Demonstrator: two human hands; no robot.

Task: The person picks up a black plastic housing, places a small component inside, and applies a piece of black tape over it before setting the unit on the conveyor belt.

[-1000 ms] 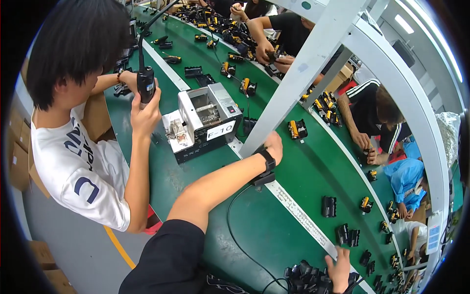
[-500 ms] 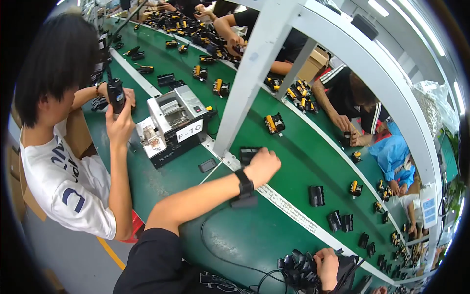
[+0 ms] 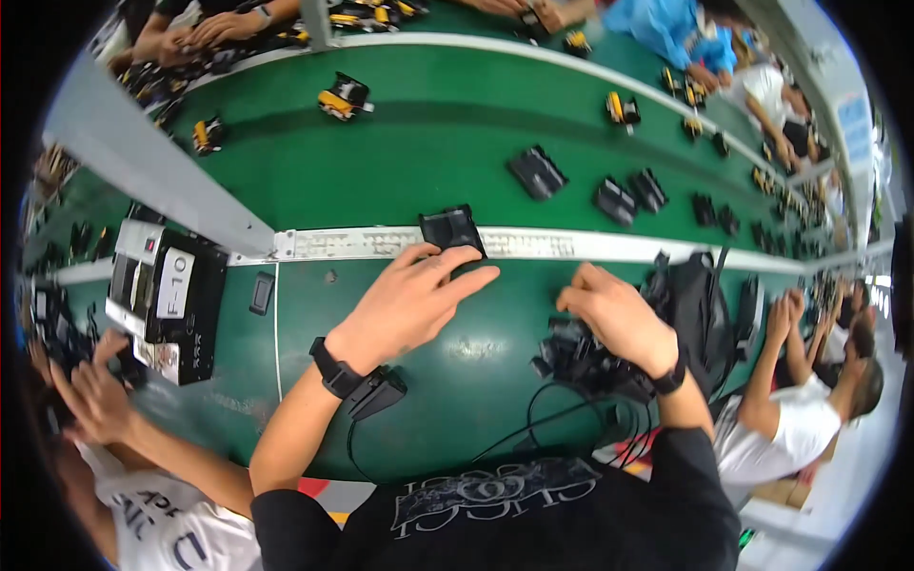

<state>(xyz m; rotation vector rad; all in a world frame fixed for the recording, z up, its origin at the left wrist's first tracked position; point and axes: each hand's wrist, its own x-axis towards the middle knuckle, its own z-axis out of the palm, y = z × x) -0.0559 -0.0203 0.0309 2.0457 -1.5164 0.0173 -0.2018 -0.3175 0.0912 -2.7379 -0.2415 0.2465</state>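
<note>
Green belt-like worktable (image 3: 419,171) spreads beyond the fingers; left hand (image 3: 409,300) lies loosely open, fingertips touching a flat black square plastic part (image 3: 451,229) on the white strip (image 3: 533,244), nothing gripped yet. Right hand (image 3: 614,319) curls onto the black parts pile (image 3: 581,357); grasp unclear. Likely pick-up step; next needs fingers pinching the part's edges.

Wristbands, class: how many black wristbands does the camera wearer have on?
2. One black wristband sits on the left wrist, with a cord clipped on; the other wristband circles the right wrist, partly hidden.
</note>
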